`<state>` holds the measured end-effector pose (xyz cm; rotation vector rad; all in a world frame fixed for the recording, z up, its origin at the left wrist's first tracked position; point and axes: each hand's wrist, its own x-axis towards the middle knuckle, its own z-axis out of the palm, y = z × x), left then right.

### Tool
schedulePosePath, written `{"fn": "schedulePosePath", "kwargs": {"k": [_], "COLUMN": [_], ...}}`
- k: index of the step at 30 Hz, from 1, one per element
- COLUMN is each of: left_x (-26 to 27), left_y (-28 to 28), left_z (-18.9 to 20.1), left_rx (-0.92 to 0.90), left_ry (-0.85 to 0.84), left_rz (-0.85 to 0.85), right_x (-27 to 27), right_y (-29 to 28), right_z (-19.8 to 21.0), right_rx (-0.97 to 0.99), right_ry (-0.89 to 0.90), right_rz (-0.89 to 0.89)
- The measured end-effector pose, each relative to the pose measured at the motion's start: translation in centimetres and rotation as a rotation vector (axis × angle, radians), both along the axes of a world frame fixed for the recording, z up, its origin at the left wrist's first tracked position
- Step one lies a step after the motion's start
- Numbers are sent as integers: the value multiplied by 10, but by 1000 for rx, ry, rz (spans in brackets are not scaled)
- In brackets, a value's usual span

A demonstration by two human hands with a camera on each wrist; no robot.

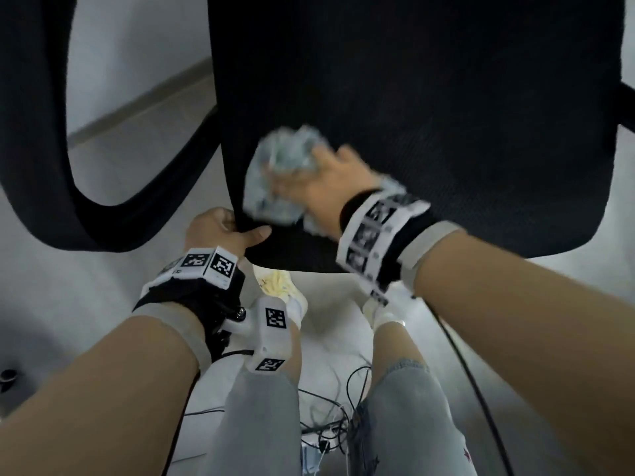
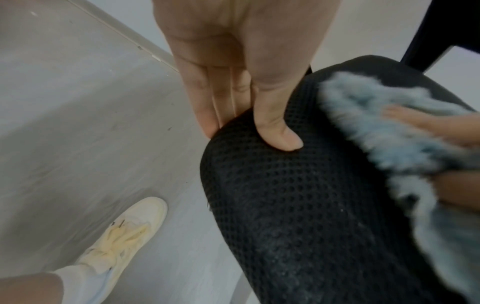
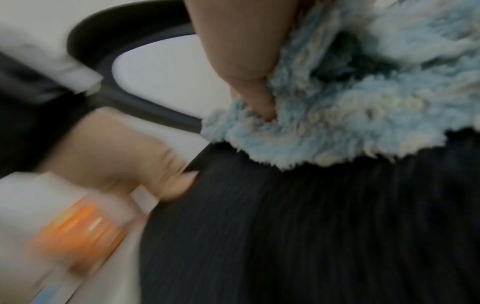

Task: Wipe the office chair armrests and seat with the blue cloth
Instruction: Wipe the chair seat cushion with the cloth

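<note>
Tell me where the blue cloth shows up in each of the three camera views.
Head: blue cloth centre, under the right hand on the seat.
Left wrist: right edge.
Right wrist: upper right.
Shared landmark: the left hand gripping the seat's corner, beside the cloth.

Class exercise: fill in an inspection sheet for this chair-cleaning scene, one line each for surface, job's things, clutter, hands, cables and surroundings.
Surface: black mesh seat, front corner near the person.
Job's things: fluffy blue cloth bunched on the seat; left armrest untouched now.
Clutter: nothing seen on the seat.
Hands: right hand presses and grips the cloth; left hand holds the seat's corner edge, thumb on top.
Cables: tangled black cables on the floor by the feet.
Surroundings: pale floor, cream shoe.
</note>
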<state>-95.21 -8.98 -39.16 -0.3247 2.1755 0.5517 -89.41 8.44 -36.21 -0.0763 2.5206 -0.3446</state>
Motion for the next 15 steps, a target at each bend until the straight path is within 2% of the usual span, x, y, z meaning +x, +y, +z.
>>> {"fn": "schedulePosePath", "kwargs": {"k": [1,3,4,5,7,9,12,13,15], "left_x": [-1,-1,-2,-2,-1,1,8,11,16], "left_y": [-4,-8,-9,-10,-11,-14,-13,-13,-12], "left_z": [-3,-6,-6,-6,-4,-7,-6,-6,-8], "left_rx": [31,74,88,103,110,81,90,102,120], "left_ry": [-16,-26,-27,-25,-15,37,75,78,85], "left_rz": [35,69,83,100,125,109,73,69,88], "right_x": [-9,-29,-35,-39,-25,11,59,73,99], "right_y": [13,30,25,14,-29,-67,-43,-23,23], "right_z": [-2,-3,-2,2,4,5,-5,-8,-5], "right_rx": [47,47,43,37,-41,-77,-62,-10,120], "right_ry": [-28,-28,-36,-50,-72,108,102,94,112], "right_rz": [-142,-549,-679,-713,-615,-333,-141,-186,-505]}}
